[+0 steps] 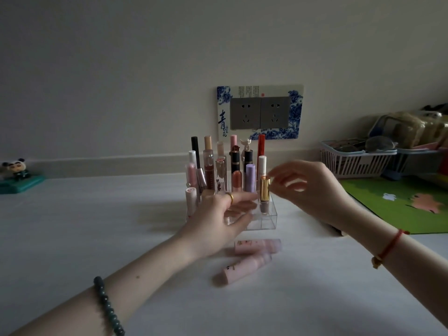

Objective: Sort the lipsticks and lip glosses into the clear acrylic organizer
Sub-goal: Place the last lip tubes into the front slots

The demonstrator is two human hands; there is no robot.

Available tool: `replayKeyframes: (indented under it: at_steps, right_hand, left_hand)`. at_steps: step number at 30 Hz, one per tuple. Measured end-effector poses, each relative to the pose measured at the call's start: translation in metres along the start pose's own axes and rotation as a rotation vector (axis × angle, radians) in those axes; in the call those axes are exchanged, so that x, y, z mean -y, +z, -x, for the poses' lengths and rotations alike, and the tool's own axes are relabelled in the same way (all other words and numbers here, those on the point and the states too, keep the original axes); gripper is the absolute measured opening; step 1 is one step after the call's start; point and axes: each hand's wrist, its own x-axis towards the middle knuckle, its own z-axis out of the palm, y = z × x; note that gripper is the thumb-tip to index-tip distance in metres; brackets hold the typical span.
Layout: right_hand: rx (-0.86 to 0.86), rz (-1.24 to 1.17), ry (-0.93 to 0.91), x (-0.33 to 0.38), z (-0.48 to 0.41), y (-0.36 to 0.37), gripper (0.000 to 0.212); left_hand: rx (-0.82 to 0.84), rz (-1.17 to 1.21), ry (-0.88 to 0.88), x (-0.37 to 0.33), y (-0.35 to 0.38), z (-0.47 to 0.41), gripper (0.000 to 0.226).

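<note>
The clear acrylic organizer (266,220) stood on the white worktop (97,226) toward its far edge, below the wall sockets (260,113), its rear compartments already crowded with upright lipsticks and glosses. A gold-capped lipstick (265,190) stood in a compartment at the organizer's near right side, and that was the piece I was seating. My right hand (308,190) reached in from the right, its thumb and fingers (275,181) pinched lightly together at the cap's top edge; whether they were gripping it or only touching I could not tell, the hand being blurred. My left hand (223,214) rested against the organizer's front, fingers spread loosely open and curved over the near compartments, steadying the box rather than holding any tube.

Two pink tubes (252,257) lay flat on the worktop just nearer to me than the organizer, one behind the other, not yet sorted. I judged the job nearly finished: the next move called for letting the gold cap go once it sat square, then picking up a pink tube and standing it in one of the free front compartments without knocking its neighbours.

Off to the right sat a white basket (356,161) and a green mat (400,202).
</note>
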Motion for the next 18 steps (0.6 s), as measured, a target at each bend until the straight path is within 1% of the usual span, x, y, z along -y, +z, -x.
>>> replayKeyframes:
  at_steps: [4, 9, 12, 18]
  right_hand:
    - [0.28, 0.112, 0.017, -0.004, 0.019, 0.006, 0.017]
    - [0.446, 0.14, 0.06, -0.014, 0.033, 0.01, 0.02]
    - [0.472, 0.174, 0.053, -0.018, 0.04, 0.013, 0.019]
    - [0.428, 0.224, 0.027, -0.018, 0.045, 0.017, 0.023]
  left_hand:
    - [0.08, -0.139, -0.038, 0.01, -0.003, 0.016, 0.026]
    - [0.14, -0.179, -0.042, 0.021, 0.002, 0.028, 0.02]
    - [0.108, -0.192, -0.017, 0.027, 0.004, 0.032, 0.021]
    - [0.075, -0.175, -0.004, 0.031, 0.006, 0.035, 0.023]
